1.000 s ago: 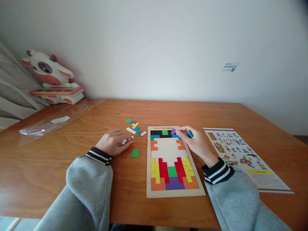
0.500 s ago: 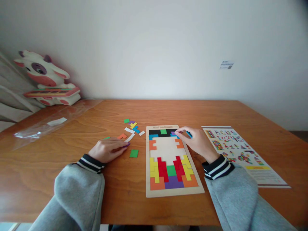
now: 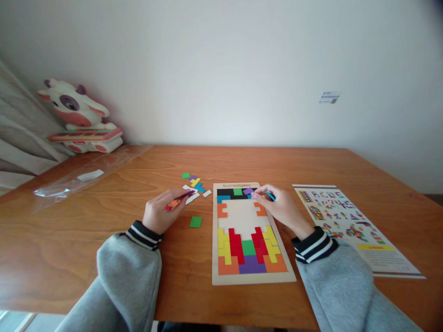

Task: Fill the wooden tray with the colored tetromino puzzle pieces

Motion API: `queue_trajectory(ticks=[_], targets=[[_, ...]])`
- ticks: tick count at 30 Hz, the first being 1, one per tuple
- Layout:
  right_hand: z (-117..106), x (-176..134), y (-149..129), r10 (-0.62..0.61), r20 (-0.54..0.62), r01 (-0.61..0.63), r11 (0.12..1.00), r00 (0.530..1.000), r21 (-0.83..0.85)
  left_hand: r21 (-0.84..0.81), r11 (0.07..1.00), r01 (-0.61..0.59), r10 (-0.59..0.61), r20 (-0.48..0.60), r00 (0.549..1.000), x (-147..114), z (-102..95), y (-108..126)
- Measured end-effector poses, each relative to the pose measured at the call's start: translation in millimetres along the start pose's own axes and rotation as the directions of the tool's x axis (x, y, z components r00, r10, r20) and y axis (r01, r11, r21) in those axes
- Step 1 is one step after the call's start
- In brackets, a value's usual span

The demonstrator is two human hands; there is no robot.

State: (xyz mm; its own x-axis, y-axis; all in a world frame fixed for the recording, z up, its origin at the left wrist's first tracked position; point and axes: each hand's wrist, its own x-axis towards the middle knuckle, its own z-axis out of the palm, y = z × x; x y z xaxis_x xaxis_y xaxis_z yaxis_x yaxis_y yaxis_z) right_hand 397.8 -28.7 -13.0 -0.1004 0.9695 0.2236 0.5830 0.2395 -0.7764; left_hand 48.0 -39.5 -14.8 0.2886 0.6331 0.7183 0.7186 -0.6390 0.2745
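My left hand (image 3: 162,212) is raised over the loose pieces, pinching a dark purple puzzle piece (image 3: 188,193) between thumb and fingers. Orange and red pieces show beneath that hand. On the table the wooden puzzle board (image 3: 254,278) holds red, yellow, green, orange, purple, black and blue pieces; its middle is bare wood. At the board's top right, my right hand (image 3: 277,203) has its fingertips closed on a purple puzzle piece (image 3: 248,191), which sits slanted over the black ones. A blue object (image 3: 271,196), partly hidden, shows among the right fingers.
Several loose pieces, among them a yellow piece (image 3: 195,182) and a green square (image 3: 195,222), lie left of the board. A printed pattern sheet (image 3: 360,221) lies to the right. Clear plastic wrap (image 3: 69,184) and a cow toy keyboard (image 3: 85,120) are at the far left.
My left hand has lifted off the table and moved right, with the purple piece now pinched up. The purple piece at my right fingertips has turned and shows more. The view has shifted slightly.
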Motion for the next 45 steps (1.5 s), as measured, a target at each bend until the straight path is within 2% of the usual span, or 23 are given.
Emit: queue_trajectory(ticks=[2, 6, 8, 10, 16, 20, 27, 34, 40, 45], targets=[[1, 1, -5, -0.013, 0.026, 0.013, 1.0, 1.0, 0.021, -0.046, 0.999, 0.014, -0.016, -0.052, 0.999, 7, 18.4, 12], [8, 9, -19, -0.053, 0.07, 0.049, 0.997, 0.996, 0.061, -0.138, 0.99, -0.035, 0.034, -0.012, 0.999, 20, 59.4, 23], [15, 15, -25, -0.054, 0.084, 0.048, 0.997, 0.995, 0.067, -0.168, 0.986, -0.022, 0.022, -0.001, 1.0, 25, 72.7, 26], [24, 20, -30, -0.07, 0.098, 0.064, 0.996, 0.993, 0.06, -0.192, 0.981, -0.007, 0.009, 0.007, 1.0, 28, 77.8, 27], [41, 14, -29, -0.229, 0.156, 0.236, 0.971, 0.961, -0.024, -0.231, 0.972, 0.044, -0.036, 0.036, 0.999, 26, 67.2, 25], [43, 7, -25, -0.216, 0.189, 0.237, 0.967, 0.958, -0.095, -0.232, 0.97, 0.075, -0.054, 0.093, 0.994, 26, 65.9, 25], [47, 8, -21, -0.221, 0.205, 0.249, 0.961, 0.953, -0.123, -0.233, 0.964, 0.128, -0.095, 0.149, 0.984, 23, 69.5, 28], [47, 7, -19, -0.266, 0.223, 0.322, 0.908, 0.938, -0.269, -0.211, 0.971, 0.115, -0.077, 0.181, 0.981, 23, 69.1, 28], [37, 3, -15, -0.349, 0.267, 0.429, 0.827, 0.898, -0.362, -0.199, 0.97, 0.139, -0.105, 0.175, 0.979, 23, 67.8, 30], [36, 1, -16, -0.406, 0.375, 0.536, 0.758, 0.834, -0.372, -0.171, 0.973, 0.155, -0.12, 0.201, 0.972, 21, 69.0, 30]])
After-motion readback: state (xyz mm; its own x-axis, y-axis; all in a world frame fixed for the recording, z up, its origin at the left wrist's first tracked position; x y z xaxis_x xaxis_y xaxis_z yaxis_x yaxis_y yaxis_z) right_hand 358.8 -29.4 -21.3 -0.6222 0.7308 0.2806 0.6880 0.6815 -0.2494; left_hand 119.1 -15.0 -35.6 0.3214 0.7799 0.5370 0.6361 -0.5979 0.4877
